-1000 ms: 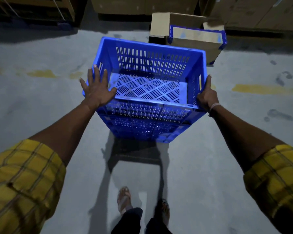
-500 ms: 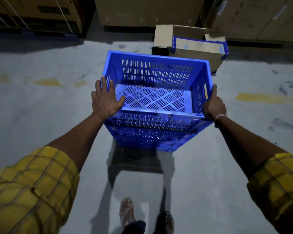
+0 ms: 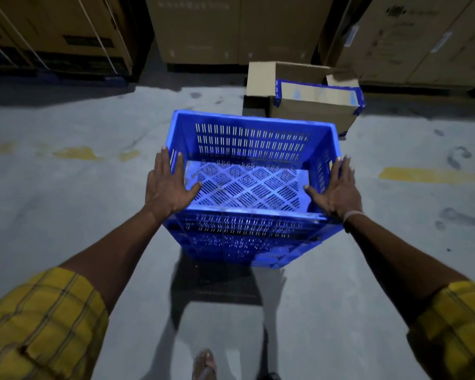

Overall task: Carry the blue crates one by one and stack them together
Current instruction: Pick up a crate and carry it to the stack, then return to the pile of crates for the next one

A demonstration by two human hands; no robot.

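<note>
A blue slotted crate (image 3: pixel 251 138) sits nested on top of other blue crates (image 3: pixel 247 242) on the concrete floor, in the middle of the view. My left hand (image 3: pixel 166 186) lies flat on the crate's left rim with straight fingers, thumb pointing inward. On the right rim my right hand (image 3: pixel 339 187) rests the same way, fingers straight and spread. The top crate is empty, its lattice floor showing.
An open cardboard box (image 3: pixel 310 105) with blue-taped edges stands just behind the crates. Large cartons (image 3: pixel 231 26) line the back wall. Faded yellow floor markings (image 3: pixel 428 175) run left and right. My sandalled foot (image 3: pixel 205 363) is at the bottom.
The right hand let go of the right rim and opened flat onto it. The view has moved closer to the crates; the left hand stays flat on the left rim.
</note>
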